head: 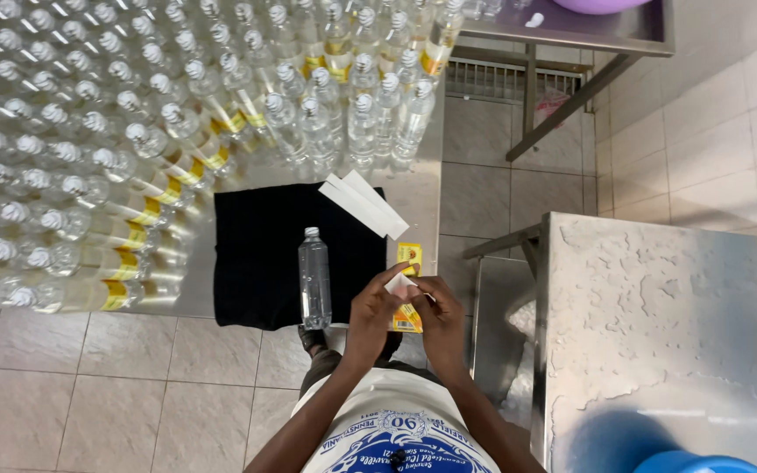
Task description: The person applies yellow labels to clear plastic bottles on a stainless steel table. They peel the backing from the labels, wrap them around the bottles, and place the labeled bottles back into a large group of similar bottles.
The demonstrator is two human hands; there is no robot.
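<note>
Label backing strip (400,285), a small white slip, sits pinched between both hands just above the near edge of the steel table (418,197), over the right border of the black cloth (260,254). The left hand (370,315) clamps its thumb and forefinger on the slip's left end; the right hand (440,314) closes its fingertips on the right end, so the two hands meet around it. How much of the slip lies under the fingers cannot be made out.

Directly below the hands lies a yellow label (407,320), mostly covered by them, and a second yellow label (409,254) lies just beyond, on the bare steel beside the cloth. Whether the two are joined is hidden.

Left of the hands, a clear plastic bottle (314,278) with a clear cap lies on the black cloth, cap pointing away from the person; it bears no label, and its contents cannot be told from the glare. Two white paper strips (363,204) rest across the cloth's far right corner, overlapping.

Beyond and to the left, crowded capped bottles (133,131) fill the table, many with yellow labels; the rows run out of view at the top and left. To the right stands a second steel surface (659,324), cut off by the picture's edge, with a blue rim (694,462) at its bottom corner.
</note>
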